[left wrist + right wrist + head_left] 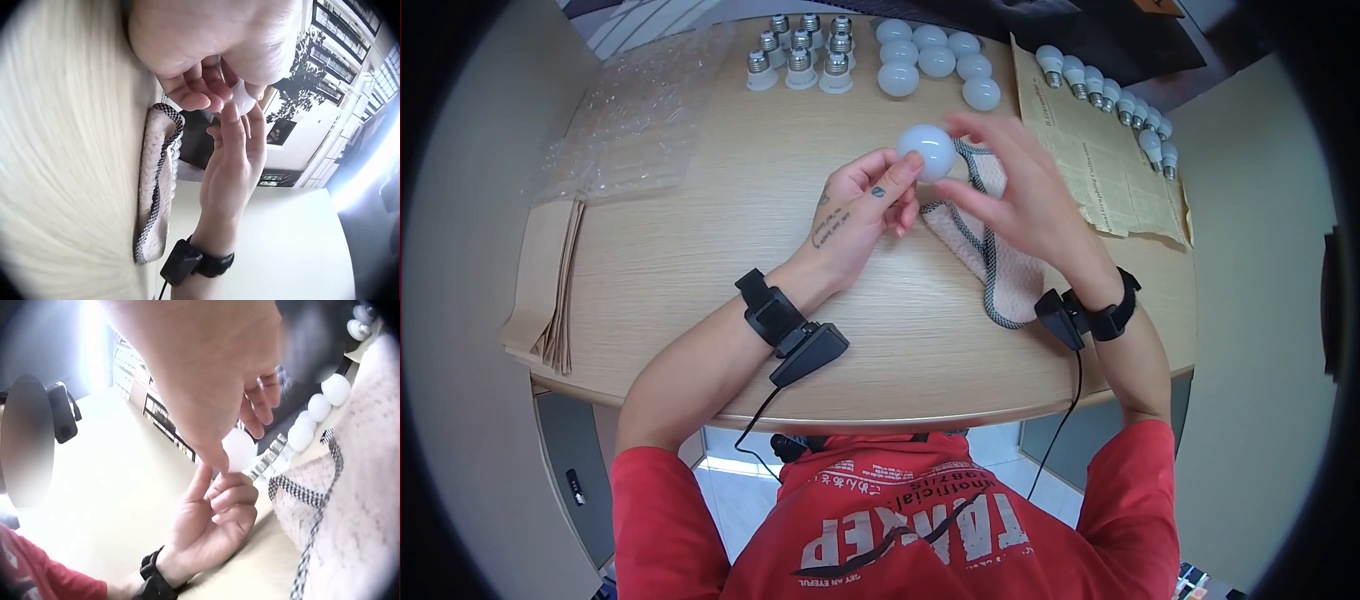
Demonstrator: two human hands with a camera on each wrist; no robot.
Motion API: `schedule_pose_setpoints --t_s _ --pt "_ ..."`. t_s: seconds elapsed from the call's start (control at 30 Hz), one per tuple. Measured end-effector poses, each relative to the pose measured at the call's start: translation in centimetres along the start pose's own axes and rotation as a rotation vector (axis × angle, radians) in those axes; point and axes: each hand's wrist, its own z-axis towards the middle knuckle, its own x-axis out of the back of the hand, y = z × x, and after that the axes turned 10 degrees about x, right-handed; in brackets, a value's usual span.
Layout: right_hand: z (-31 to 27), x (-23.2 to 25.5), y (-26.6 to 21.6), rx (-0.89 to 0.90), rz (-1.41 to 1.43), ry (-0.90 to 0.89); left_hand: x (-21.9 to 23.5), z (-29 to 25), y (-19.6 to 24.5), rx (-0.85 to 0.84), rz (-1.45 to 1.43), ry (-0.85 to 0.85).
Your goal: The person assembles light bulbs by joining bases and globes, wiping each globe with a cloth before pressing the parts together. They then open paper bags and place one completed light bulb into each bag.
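My left hand (862,212) pinches a smooth white bulb globe (927,150) between thumb and fingers, above the table's middle. The globe's lower part is hidden behind these fingers. At its right side is my right hand (1025,190), thumb and fingers spread apart around the globe. In the right wrist view the right thumb overlaps the edge of the globe (239,450). Below the right hand lies a fluffy pinkish cloth (1012,285) with checkered trim, partly covered by that hand in the head view.
White bulb bases (800,68) with metal screw caps stand in rows at the back. Beside them sit several loose white globes (937,61). Whole bulbs (1093,80) lie on printed brown paper (1090,165) at right. Bubble wrap (635,110) and folded paper bags (548,280) lie at left.
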Motion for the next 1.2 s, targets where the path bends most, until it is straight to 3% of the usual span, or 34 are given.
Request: schedule_pose_setpoints --t_s 0.1,0.2,0.3,0.4,0.5,0.6,0.63,0.7,0.73,0.8,0.87,1.0,1.2 --pt "-0.3 2.5 0.0 -0.465 -0.100 -0.107 0.1 -0.1 0.0 -0.017 0.030 0.033" --pt "-1.2 2.4 -0.9 -0.592 -0.337 -0.398 0.1 -0.1 -0.1 -0.024 0.068 0.047" --pt "-3.3 1.5 0.0 -0.519 -0.319 -0.459 -0.3 -0.2 0.0 -0.023 0.093 0.060" --pt "-3.6 2.5 1.6 -0.609 -0.030 -0.284 -0.2 -0.4 0.1 -0.020 0.129 0.079" --pt "-3.8 3.9 2.9 -0.795 0.364 0.049 -0.5 -0.4 0.3 -0.021 0.159 0.091" --pt "-3.2 3.6 1.3 -0.820 0.755 0.405 -1.0 -0.7 0.5 0.012 0.172 0.072" --pt "-3.4 3.1 0.8 -0.821 0.852 0.430 -1.0 -0.8 0.6 0.023 0.175 0.051" --pt "-3.6 2.0 -1.4 -0.564 0.896 0.180 -0.7 -0.7 0.2 0.021 0.128 0.002" --pt "-2.9 2.2 -2.2 -0.363 0.772 -0.041 -0.2 -0.4 -0.4 0.008 0.079 -0.027" --pt "-2.6 1.0 -1.9 0.027 0.230 -0.096 0.1 -0.3 -0.9 0.014 0.004 -0.051" --pt "-2.4 0.0 -2.4 0.014 0.260 -0.043 0.0 -0.4 -0.9 0.050 -0.048 -0.043" --pt "-1.8 -0.8 -2.7 -0.088 0.379 -0.050 -0.3 -0.8 -0.7 0.065 -0.061 -0.232" --pt "-2.3 -2.2 -1.2 -0.091 0.284 0.113 -0.2 -0.7 -0.8 0.102 -0.019 -0.276"
